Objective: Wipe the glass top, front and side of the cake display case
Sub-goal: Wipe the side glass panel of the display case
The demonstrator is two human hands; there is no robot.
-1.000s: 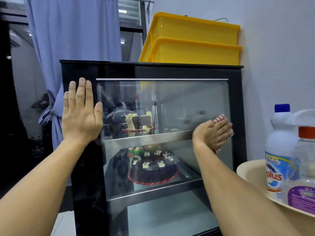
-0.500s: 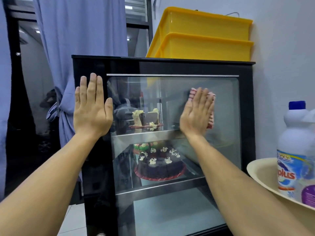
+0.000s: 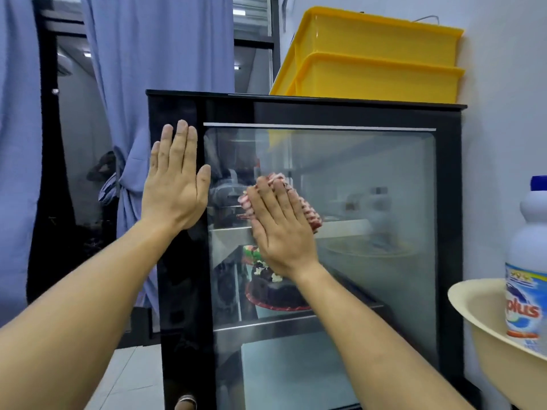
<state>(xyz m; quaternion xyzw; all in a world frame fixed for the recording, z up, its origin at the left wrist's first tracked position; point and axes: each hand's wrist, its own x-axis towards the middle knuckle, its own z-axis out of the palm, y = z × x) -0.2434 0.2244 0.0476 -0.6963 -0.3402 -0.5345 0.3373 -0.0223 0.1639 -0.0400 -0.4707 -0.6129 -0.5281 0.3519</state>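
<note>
Behind case [image 3: 450, 202]: two yellow bins [image 3: 376, 63]

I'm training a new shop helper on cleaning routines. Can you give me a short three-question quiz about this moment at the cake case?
1. True or false: the right hand presses a cloth flat against the front glass.
2. Where does the left hand rest? A) on the yellow bins B) on the black frame of the case C) on the bottle
3. Fill in: the bottle stands in a cream ____.

Key: 1 true; 2 B; 3 basin.
</note>
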